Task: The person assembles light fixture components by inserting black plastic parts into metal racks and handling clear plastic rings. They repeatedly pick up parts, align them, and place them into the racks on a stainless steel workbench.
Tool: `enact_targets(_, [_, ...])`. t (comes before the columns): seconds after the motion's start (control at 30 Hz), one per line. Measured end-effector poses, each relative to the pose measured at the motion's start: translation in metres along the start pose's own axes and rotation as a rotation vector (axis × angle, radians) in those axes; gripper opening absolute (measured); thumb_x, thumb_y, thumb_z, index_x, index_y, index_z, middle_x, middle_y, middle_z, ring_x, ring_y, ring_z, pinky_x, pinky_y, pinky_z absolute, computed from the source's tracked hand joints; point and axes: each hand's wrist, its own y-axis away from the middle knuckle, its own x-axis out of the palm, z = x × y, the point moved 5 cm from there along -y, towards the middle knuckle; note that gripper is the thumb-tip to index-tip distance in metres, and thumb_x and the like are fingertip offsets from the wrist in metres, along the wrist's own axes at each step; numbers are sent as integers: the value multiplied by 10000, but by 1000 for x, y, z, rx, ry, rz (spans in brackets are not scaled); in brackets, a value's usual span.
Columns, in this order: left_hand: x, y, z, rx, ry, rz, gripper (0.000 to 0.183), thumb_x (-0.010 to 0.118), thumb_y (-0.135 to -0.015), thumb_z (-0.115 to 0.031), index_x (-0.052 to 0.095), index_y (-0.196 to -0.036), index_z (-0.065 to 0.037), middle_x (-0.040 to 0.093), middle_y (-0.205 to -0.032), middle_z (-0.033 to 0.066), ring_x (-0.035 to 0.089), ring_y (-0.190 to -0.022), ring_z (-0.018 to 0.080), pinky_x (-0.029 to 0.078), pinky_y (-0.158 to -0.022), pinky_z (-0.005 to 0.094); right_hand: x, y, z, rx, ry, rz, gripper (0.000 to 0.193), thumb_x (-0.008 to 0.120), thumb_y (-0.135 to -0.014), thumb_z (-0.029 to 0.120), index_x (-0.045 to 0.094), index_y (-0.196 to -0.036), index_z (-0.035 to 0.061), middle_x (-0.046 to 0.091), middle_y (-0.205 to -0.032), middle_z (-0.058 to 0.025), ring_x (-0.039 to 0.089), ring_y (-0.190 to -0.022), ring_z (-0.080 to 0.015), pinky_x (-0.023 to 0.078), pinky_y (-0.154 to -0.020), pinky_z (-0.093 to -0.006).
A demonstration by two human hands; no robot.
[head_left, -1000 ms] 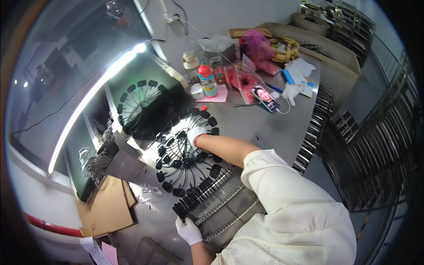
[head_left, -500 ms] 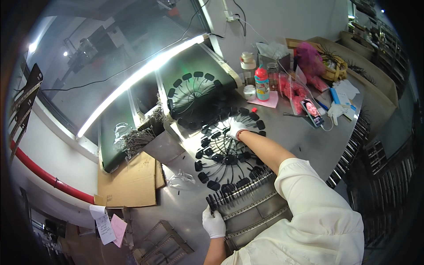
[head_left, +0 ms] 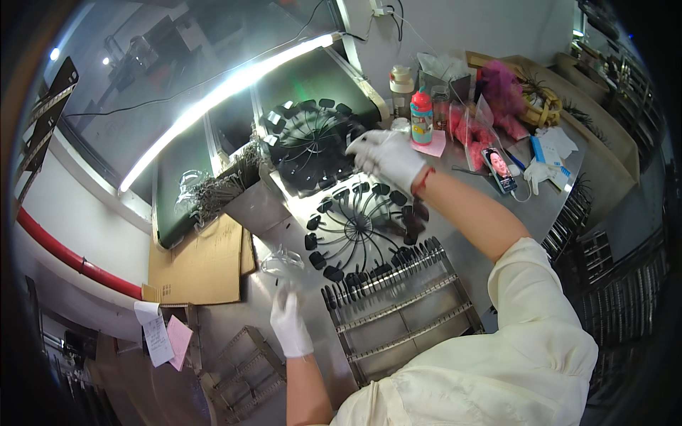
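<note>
My right hand [head_left: 391, 157], in a white glove, hovers beside a ring of black, paddle-tipped parts [head_left: 315, 145] at the end of a green conveyor belt. Its fingers are apart and slightly bent; I see nothing held in them. A similar ring of black parts with curved stems [head_left: 359, 227] lies on the metal table below that hand, its right side smeared. Just in front of it, a metal rack [head_left: 398, 312] carries a row of black parts along its far edge. To the rack's left, my gloved left hand [head_left: 290, 326] is raised, blurred, with its fingers apart.
A lit tube [head_left: 227, 106] crosses above the belts. Wire-like metal pieces [head_left: 217, 195] and cardboard [head_left: 195, 266] lie at left, with clear plastic [head_left: 283, 263] nearby. A red-topped bottle [head_left: 421, 119], a phone [head_left: 499, 170] and pink bags [head_left: 472, 135] crowd the back right.
My right hand has moved from the table ring up toward the belt ring. My left hand has let go of the rack's left end and moved left. The whole view has shifted slightly.
</note>
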Motion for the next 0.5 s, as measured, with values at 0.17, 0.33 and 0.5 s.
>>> enact_targets(0.17, [111,32,-89,44,499,620,632,671,-943,-93,395,-1504,2,597,-1320,95,599,-1125,169,490,-977,328,90,106,0,-149,90,386,221,657,-1010,249,733,-998,42,709,-791,-84,681,-616,-136,531,-553,-268])
enact_targets(0.33, [84,28,-83,44,26,600,730,652,-924,-116,291,-1552,-28,492,-1429,89,536,-1246,198,427,-1092,361,107,96,-6,85,209,477,434,848,-848,365,699,-712,-18,645,-641,-77,634,-577,-109,512,-563,-298])
enact_targets(0.5, [70,9,-84,102,241,430,823,627,-778,-22,346,-1552,-12,521,-1444,179,557,-1320,294,506,-1052,372,143,41,-26,-59,380,622,492,792,-846,465,723,-733,-9,707,-699,-128,665,-612,-163,543,-630,-329])
